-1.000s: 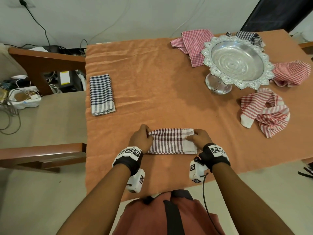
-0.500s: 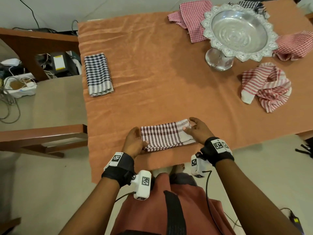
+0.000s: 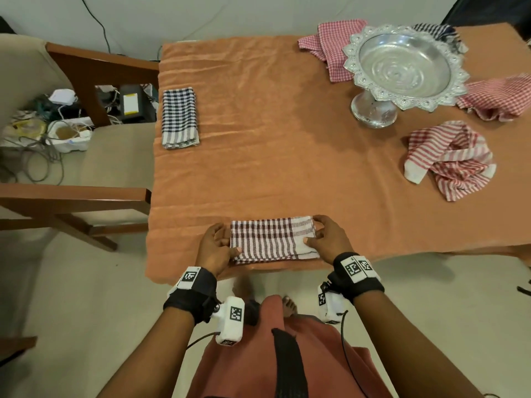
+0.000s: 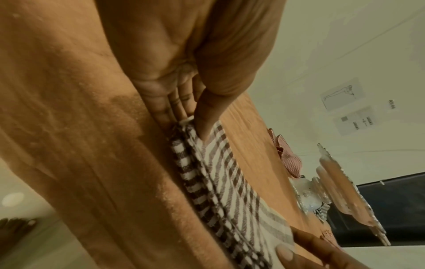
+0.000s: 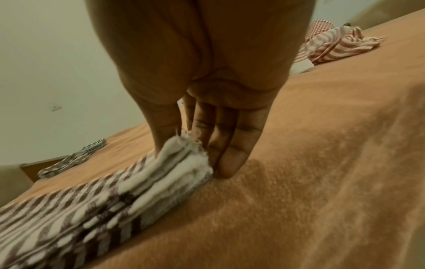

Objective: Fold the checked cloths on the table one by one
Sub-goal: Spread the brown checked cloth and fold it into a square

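A folded brown-and-white checked cloth [image 3: 270, 239] lies flat by the near edge of the table [image 3: 258, 168], which is covered in orange fabric. My left hand [image 3: 230, 246] pinches its left end, thumb on top and fingers under the edge, as the left wrist view shows on the cloth [image 4: 230, 191]. My right hand [image 3: 311, 232] pinches the white right end, thumb on top and fingers against the stacked layers of the cloth [image 5: 92, 200]. A folded blue checked cloth [image 3: 179, 119] lies at the far left.
A silver pedestal bowl [image 3: 402, 67] stands at the back right. Around it lie unfolded cloths: a red checked one [image 3: 330, 47], another [image 3: 500, 96], a red striped one [image 3: 451, 159] and a dark one [image 3: 436, 31] behind the bowl. A wooden chair [image 3: 86, 124] stands left of the table.
The brown checked cloth, held tilted half a second ago, now lies straight along the near table edge. Both hands still hold its ends.
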Available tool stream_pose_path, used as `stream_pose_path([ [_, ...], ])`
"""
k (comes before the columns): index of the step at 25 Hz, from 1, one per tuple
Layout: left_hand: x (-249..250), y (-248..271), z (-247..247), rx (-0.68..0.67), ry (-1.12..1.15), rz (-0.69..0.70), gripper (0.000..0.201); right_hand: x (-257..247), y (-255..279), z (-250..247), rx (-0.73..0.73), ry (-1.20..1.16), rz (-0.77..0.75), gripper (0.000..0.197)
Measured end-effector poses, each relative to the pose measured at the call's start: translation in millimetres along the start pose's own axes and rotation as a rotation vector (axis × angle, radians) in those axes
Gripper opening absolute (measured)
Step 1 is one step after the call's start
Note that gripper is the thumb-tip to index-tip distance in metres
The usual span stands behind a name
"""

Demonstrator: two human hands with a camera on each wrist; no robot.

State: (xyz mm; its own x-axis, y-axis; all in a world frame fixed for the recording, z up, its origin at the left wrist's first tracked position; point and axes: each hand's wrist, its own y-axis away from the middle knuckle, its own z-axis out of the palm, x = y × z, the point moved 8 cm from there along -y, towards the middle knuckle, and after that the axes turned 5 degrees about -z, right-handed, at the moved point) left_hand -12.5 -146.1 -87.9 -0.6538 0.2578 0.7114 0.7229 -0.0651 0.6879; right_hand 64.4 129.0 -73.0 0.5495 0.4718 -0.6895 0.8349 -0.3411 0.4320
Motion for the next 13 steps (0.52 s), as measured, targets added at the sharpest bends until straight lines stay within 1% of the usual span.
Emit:
stream_pose_path([
  [3, -13, 7, -1, 0.068, -0.010, -0.003, 0.074, 3, 5, 0, -0.010, 0.043, -0.039, 0.065],
  [6, -20, 13, -5, 0.136, -0.022, 0.017, 0.067, -5, 9, 0, -0.036, 0.037, -0.090, 0.065],
  [10, -21, 23, -9, 0.202, -0.004, 0.061, 0.061, -12, 15, 2, -0.060, 0.050, -0.161, 0.067],
  [13, -21, 25, -13, 0.244, -0.026, 0.077, 0.060, -11, 18, 4, -0.067, 0.046, -0.181, 0.068],
])
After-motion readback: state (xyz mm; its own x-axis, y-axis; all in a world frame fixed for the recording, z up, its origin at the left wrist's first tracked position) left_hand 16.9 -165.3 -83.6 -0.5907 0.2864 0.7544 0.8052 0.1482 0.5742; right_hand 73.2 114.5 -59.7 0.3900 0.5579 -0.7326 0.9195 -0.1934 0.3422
